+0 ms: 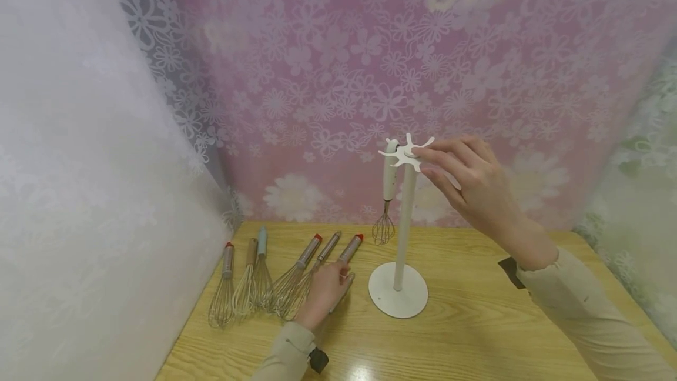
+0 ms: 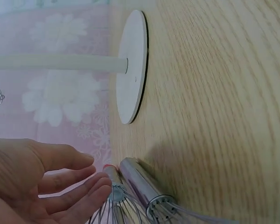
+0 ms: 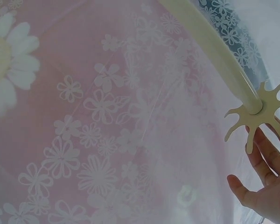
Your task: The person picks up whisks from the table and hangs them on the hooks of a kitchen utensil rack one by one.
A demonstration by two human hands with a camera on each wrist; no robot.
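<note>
A white stand (image 1: 405,210) with a round base and a star-shaped hook top (image 1: 406,154) rises from the table. On one hook hangs a small whisk (image 1: 389,178) with a white handle. My right hand (image 1: 473,178) is at the hook top, fingertips on its centre; in the right wrist view the thumb stands apart from the plate. My left hand (image 1: 325,287) hovers at the right end of a row of whisks, fingers relaxed. Beside those fingers in the left wrist view lie a steel-handled whisk (image 2: 142,182) and a red-tipped whisk (image 2: 111,172).
Along the table's left side lie more whisks: a red-tipped one (image 1: 227,263), one with a brown handle (image 1: 251,251), one with a light blue handle (image 1: 262,243), and several with steel handles. Flowered curtains (image 1: 328,75) hang behind the wooden table (image 1: 465,310) and at its sides.
</note>
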